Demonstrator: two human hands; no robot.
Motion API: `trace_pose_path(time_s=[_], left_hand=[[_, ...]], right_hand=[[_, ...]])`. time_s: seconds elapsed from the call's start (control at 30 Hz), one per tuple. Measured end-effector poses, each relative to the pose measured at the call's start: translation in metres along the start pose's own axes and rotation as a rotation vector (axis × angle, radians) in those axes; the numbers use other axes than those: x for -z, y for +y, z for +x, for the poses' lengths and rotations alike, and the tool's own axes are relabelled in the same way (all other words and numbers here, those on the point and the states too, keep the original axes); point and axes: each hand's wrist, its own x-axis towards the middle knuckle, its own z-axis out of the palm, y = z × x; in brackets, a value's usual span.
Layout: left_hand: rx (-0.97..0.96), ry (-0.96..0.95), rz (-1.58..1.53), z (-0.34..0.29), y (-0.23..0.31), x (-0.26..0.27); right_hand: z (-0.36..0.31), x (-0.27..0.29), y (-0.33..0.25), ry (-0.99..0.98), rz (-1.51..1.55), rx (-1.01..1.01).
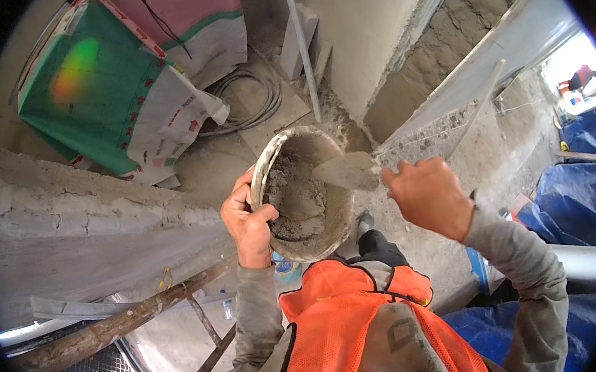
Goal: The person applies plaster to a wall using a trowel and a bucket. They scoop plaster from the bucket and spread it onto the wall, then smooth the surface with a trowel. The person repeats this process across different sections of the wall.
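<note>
My left hand [246, 222] grips the rim of a round, mortar-crusted bucket [345, 214], with the thumb over the inside edge and the fingers outside. Wet grey mortar [299, 196] lies inside it. My right hand [426, 196] is closed round the handle end of a trowel [346, 171]; the fingers hide most of the handle. The trowel's blade, smeared with grey, reaches over the bucket's right rim, above the mortar. The bucket is tilted and held in front of my orange vest.
Coiled grey hose [255, 105] lies on the floor beyond, beside a green and white sheet [92, 98]. A pole [300, 44] leans near the wall. Rough mortar [451, 31] fills a wall strip. A rusty scaffold pipe [132, 314] crosses at left; blue tarps [575, 197] lie right.
</note>
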Motion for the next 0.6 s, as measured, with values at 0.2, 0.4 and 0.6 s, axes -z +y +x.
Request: trace_pose_path(time_s=[0.2,0.4,0.6], left_hand=[[-0.101,-0.143,0.143,0.003,0.0,-0.005],[-0.104,-0.14,0.108,0.009,0.0,-0.002],[0.081,-0.026,0.006,0.013,-0.006,-0.005]], right_hand=[[0.003,-0.073,-0.023,-0.062,0.407,0.033],[-0.011,-0.095,-0.024,0.0,0.735,-0.012],[-0.026,-0.087,-0.026,-0.014,0.946,-0.063]])
